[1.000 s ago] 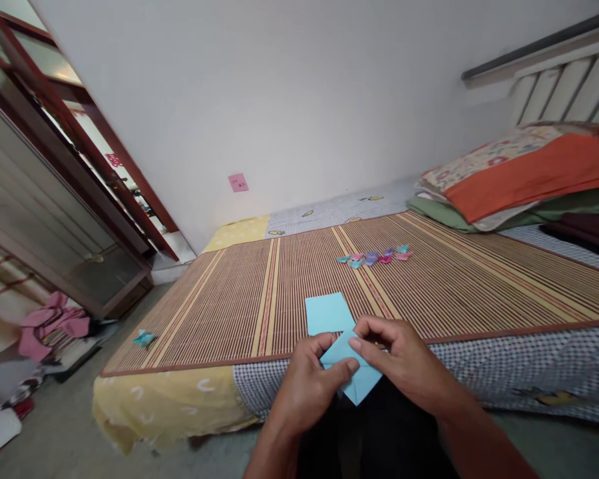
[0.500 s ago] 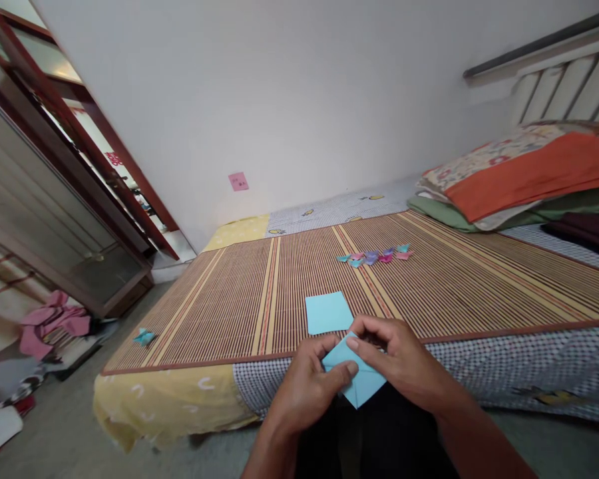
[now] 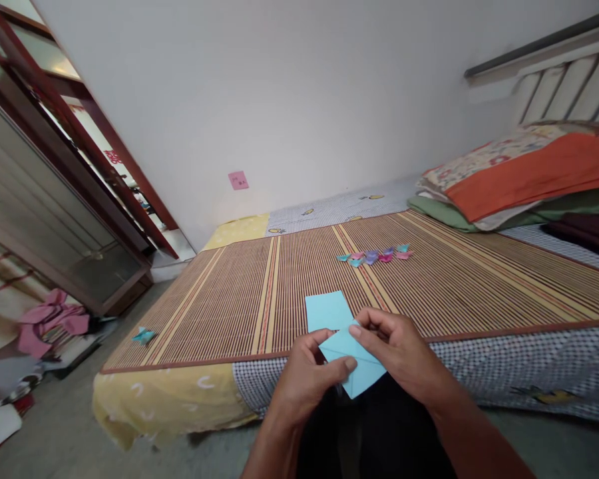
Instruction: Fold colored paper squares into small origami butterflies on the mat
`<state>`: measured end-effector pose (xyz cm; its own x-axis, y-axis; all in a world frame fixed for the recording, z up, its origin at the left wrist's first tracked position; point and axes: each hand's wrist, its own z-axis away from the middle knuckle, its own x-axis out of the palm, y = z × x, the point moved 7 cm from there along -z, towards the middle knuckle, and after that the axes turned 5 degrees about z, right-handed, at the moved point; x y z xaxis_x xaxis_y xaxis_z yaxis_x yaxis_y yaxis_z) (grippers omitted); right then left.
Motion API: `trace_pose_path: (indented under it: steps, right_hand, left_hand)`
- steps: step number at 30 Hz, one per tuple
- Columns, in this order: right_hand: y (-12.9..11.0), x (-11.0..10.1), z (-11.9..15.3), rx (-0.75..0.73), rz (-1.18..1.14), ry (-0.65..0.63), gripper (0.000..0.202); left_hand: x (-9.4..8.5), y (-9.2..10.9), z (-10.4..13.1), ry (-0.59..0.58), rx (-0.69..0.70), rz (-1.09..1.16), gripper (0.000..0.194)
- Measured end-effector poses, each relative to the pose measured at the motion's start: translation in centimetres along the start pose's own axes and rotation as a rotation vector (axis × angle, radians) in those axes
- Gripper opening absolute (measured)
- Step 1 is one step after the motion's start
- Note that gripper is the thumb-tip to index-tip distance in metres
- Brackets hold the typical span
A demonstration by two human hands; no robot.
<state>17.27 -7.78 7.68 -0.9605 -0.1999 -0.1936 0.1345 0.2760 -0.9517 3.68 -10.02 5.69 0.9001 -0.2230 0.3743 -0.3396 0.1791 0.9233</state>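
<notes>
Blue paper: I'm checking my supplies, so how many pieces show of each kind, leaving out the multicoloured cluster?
Held creased piece: 1
Flat square on the mat: 1
Lone folded piece: 1
Total: 3

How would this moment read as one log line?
left hand: holds creased blue paper | right hand: pinches its far corner | mat: blue sheet beyond hands, small paper figures farther back

- a pink note is stuck to the far wall
- a grey pipe runs above a white radiator, far right
- an orange and floral pillow lies on green cloth, right
- dark cloth lies nearer
- pink cloth is heaped at left
- a red-brown door frame stands left
</notes>
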Motion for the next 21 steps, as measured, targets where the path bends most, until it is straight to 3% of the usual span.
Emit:
trace_pose_path:
  steps: [7, 16, 21]
  right_hand:
    - [-0.6, 0.4, 0.1, -0.05, 0.025, 0.013, 0.029]
    - [-0.5, 0.4, 0.1, -0.055, 0.029, 0.031, 0.03]
    - [-0.4, 0.0, -0.1, -0.073, 0.075, 0.043, 0.031]
  left_hand:
    - [-0.6, -0.1, -0.1, 0.065, 0.031, -0.03, 0.035]
    - [-0.4, 0.3, -0.1, 0.057, 0.026, -0.034, 0.037]
    - [-1.2, 1.5, 0.4, 0.03, 0.127, -0.167, 0.03]
